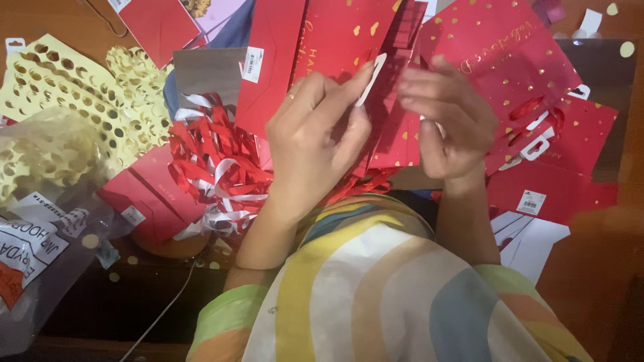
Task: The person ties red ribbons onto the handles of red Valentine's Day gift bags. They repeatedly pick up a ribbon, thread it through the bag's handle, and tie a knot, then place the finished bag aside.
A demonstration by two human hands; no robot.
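At 9 o'clock from the hands a clear plastic bag [47, 221] lies beside yellow punched-out paper sheets [74, 87], full of round holes. Closer in, at 8 o'clock of the left hand, a tangle of red and white ribbons [215, 167] is heaped on a flat red paper bag [151, 198].

The left hand [318, 137] is closed, thumb and forefinger pinching a small white tag [371, 79] that sticks up at 1 o'clock from the knuckles. The right hand [449, 121] sits just beside it at 3 o'clock, fingers curled around the edge of a folded red gift bag [396, 134] with gold specks. That bag stands between the 2 hands, touching both, with the tag at its upper edge.

At 2 to 4 o'clock of the right hand more red gift bags [557, 161] lie flat and overlapping; at least 2 of them show a white tag and red ribbon handles already fitted, and 1 shows a white barcode label.

Judging by this, the work is somewhere in the middle: some bags to the right look finished, the one in hand is being fitted with its tag, and the ribbon heap and flat bags on the left look unused. How many are left cannot be told.
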